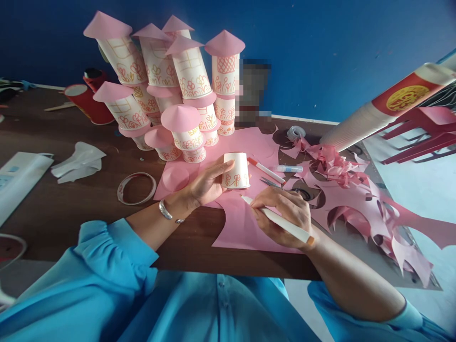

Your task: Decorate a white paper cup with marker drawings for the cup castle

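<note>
Left hand [208, 183]: fingers curled round an upturned paper cup [236, 171], thumb on its top edge; cup stands on the pink paper sheet [245, 223], orange flowers drawn near its rim.
Right hand [285, 213]: fingers closed in a writing grip on a white marker pen [276, 219], tip just beside the cup's base.
Behind cup: cluster of decorated cup towers [178, 90] with pink cone roofs.
Right of cup: 1 loose pen [265, 170], scissors [270, 183], pink paper offcuts [356, 199].
Left on table [71, 209]: tape ring [137, 188].
</note>
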### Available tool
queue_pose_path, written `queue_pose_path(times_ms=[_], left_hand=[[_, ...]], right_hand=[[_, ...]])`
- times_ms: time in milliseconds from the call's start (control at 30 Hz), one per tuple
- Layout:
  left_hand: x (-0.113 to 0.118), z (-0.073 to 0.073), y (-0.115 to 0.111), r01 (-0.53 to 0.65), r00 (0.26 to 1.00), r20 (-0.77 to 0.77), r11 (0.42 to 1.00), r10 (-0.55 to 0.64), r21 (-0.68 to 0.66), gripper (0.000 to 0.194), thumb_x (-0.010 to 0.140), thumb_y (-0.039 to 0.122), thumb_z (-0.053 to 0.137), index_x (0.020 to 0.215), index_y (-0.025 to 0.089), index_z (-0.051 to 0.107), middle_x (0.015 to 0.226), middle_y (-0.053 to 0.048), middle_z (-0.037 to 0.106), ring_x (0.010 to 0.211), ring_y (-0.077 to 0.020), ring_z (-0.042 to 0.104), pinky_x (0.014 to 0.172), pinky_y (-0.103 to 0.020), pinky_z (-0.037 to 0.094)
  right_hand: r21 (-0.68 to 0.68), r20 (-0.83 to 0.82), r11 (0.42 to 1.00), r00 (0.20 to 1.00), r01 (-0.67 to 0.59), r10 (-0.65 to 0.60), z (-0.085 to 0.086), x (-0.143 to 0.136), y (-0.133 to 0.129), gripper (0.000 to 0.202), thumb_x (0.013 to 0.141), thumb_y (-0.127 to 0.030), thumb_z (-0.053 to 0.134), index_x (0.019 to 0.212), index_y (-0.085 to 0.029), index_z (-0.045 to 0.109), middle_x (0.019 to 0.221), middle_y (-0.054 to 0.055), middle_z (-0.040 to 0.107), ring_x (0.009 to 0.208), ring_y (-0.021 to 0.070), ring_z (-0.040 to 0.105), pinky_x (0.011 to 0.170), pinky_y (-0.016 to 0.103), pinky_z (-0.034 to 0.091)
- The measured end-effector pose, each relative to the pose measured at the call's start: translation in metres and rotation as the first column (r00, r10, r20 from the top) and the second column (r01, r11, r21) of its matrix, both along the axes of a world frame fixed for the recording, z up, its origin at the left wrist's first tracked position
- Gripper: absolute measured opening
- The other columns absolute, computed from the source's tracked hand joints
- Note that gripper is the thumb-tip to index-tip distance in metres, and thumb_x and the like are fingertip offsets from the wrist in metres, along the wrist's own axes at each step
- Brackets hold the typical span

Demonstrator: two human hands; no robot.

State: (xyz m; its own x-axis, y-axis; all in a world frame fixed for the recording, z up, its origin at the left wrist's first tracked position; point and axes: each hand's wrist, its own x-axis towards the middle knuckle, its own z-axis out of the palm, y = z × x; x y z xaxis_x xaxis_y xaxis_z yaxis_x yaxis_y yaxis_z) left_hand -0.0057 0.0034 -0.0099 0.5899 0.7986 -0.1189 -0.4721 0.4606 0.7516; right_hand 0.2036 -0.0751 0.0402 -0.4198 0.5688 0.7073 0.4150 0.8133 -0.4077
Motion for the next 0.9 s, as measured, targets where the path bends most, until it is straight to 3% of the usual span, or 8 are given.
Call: queue_pose_path(times_ms=[133,333,467,900], left_hand=[[-0.0016,0.0002,-0.0002,-0.005,1.0,0.005,1.0,0.005,0.004,0.056,0.088,0.053,0.089,0.131,0.021,0.071,0.117,-0.011,0.079,0.114,-0.034,0.076,0.088,-0.046,0.066],[-0.0012,-0.0012,-0.0008,-0.009,1.0,-0.025,1.0,0.01,0.03,0.052,0.08,0.052,0.096,0.118,0.021,0.077,0.11,-0.008,0.08,0.102,-0.0282,0.077,0.08,-0.037,0.063],[-0.001,-0.0015,-0.0001,-0.007,1.0,-0.029,0.999,0.008,0.053,0.049,0.083,0.052,0.092,0.118,0.02,0.079,0.108,-0.009,0.081,0.106,-0.0291,0.077,0.082,-0.037,0.061],[0.0004,0.0026,-0.0014,0.003,1.0,-0.01,0.998,-0.002,0.063,0.052,0.084,0.05,0.092,0.123,0.019,0.078,0.114,-0.01,0.081,0.1,-0.0248,0.074,0.083,-0.034,0.058]], right_hand=[[0.02,0.012,1.0,1.0,0.007,-0.007,-0.0009,-0.0013,0.0002,0.018,0.098,-0.006,0.063,0.101,-0.023,0.063,0.079,-0.002,0.077,0.066,0.0139,0.076,0.06,0.025,0.061],[0.049,0.004,0.996,0.997,0.072,-0.072,-0.0009,-0.0028,0.0012,0.018,0.098,-0.006,0.065,0.099,-0.024,0.064,0.077,-0.003,0.076,0.063,0.0126,0.074,0.058,0.024,0.059],[0.058,0.011,0.991,0.993,0.119,-0.119,-0.0022,-0.0026,0.0013,0.018,0.098,-0.006,0.067,0.097,-0.024,0.063,0.077,-0.003,0.075,0.064,0.0123,0.073,0.059,0.023,0.058],[0.037,0.006,0.996,0.997,0.08,-0.08,-0.0072,-0.0022,0.0011,0.016,0.1,-0.008,0.065,0.1,-0.024,0.065,0.079,-0.003,0.076,0.066,0.013,0.074,0.059,0.025,0.057]])
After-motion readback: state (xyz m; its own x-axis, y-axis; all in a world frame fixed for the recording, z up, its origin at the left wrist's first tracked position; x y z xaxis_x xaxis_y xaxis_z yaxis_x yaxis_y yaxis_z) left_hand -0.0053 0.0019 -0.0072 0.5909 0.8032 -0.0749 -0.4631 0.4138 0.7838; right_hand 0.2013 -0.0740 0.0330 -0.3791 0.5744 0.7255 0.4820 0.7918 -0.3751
